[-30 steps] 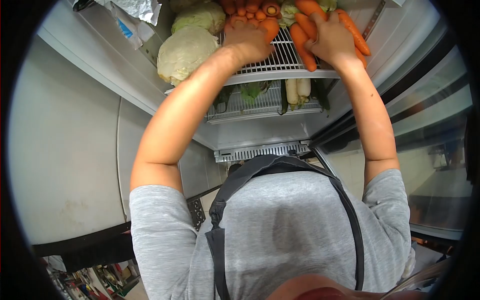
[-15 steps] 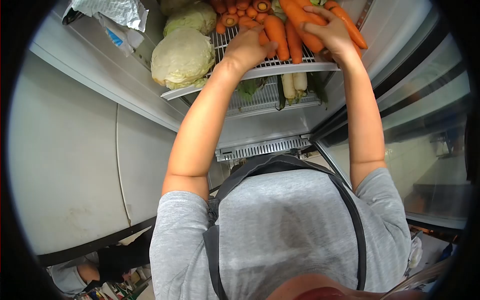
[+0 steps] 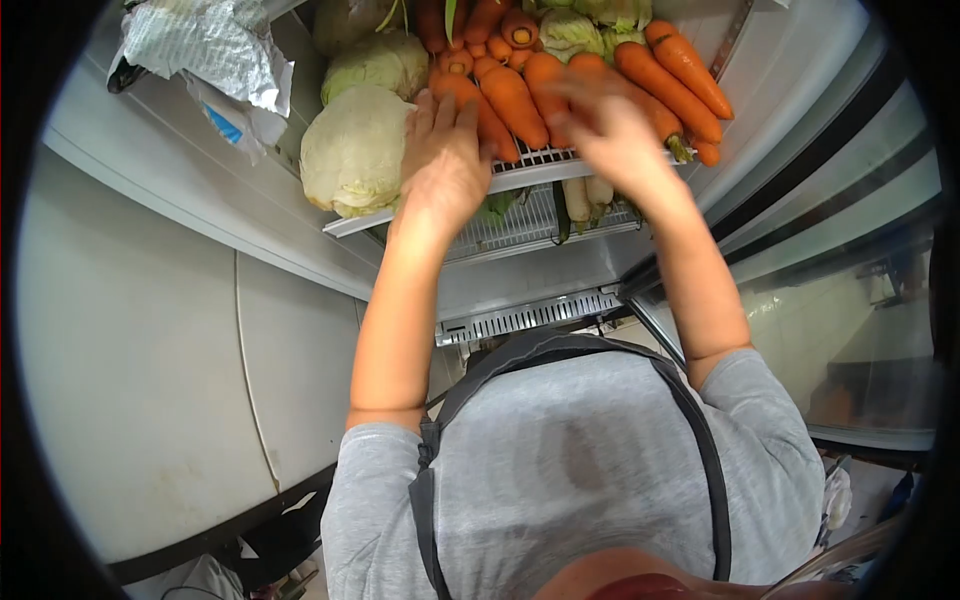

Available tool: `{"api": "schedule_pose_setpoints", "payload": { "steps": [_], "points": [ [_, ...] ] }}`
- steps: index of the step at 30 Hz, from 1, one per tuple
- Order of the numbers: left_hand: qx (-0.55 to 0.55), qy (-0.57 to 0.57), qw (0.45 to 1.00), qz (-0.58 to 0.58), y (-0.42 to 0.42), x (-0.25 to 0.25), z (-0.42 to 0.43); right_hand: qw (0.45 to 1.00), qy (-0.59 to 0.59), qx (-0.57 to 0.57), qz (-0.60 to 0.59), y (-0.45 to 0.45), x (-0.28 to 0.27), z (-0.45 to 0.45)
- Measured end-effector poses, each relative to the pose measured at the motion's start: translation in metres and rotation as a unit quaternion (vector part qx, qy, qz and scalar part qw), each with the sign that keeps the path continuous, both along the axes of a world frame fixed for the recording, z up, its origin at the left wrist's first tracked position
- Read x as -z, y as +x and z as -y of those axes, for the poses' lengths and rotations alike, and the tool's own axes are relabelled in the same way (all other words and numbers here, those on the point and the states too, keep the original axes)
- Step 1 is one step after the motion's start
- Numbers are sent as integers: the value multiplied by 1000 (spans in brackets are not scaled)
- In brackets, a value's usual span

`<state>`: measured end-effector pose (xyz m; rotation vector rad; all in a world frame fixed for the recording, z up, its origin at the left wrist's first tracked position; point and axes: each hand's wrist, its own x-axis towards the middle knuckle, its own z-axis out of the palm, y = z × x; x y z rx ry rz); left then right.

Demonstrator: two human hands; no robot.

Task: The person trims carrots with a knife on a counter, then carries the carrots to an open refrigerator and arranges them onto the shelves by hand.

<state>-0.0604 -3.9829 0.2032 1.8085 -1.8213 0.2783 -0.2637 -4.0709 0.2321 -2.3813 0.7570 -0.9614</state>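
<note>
Several orange carrots lie side by side on a white wire shelf inside a fridge. My left hand is at the left end of the carrot row, its fingers stretched forward and slightly apart, between a carrot and a pale cabbage. Whether its fingertips press on that carrot, I cannot tell. Over the carrots at the middle right is my right hand, its fingers smeared by motion. More carrots lie to the right of that hand. Behind the row, other carrots are stacked with their ends facing me.
Pale leafy heads sit at the back of the shelf, and another cabbage at the left. White radishes lie on the lower shelf. Crumpled foil wrapping hangs at upper left. The glass door stands at my right.
My right hand has left the carrots at the right and moved left and down. My left hand has moved left and its fingers have straightened. The carrots at the right now lie in a neater row.
</note>
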Motion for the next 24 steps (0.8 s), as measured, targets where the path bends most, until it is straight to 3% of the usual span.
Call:
{"api": "schedule_pose_setpoints", "payload": {
  "steps": [2,3,4,5,7,12,13,14,16,18,20,22,24],
  "points": [
    [-15,-92,988,126,-7,-14,-27,965,-224,135,-23,-41,-9,29],
    [-16,-91,988,125,-7,-27,-29,938,-282,199,-30,-60,-11,38],
    [-22,19,997,73,-7,-42,-32,904,-336,260,-38,-73,-11,44],
    [-26,128,991,19,-6,-47,-33,905,-334,261,-41,-82,-8,49],
    [-18,113,993,18,-1,-45,-23,914,-254,289,-129,-94,-8,56],
    [-42,145,989,4,-1,-47,-1,906,-254,287,-181,-95,-13,59],
    [-38,88,989,110,-5,-42,4,904,-242,293,-194,-92,-16,55],
    [-35,89,989,110,-12,-40,9,904,-241,295,-195,-88,-22,49],
    [74,-99,990,74,-45,-43,21,881,-146,335,-301,-75,-43,28],
    [227,20,956,-185,-84,-44,34,891,-95,340,-286,-76,-46,30],
    [291,63,838,-457,-126,-24,67,900,-50,337,-272,-75,-43,39],
    [180,132,850,-478,-149,-27,99,932,-118,311,-147,-79,-24,55],
    [119,155,852,-486,-164,-8,140,937,-123,294,-141,-83,-21,68]
  ]
}}
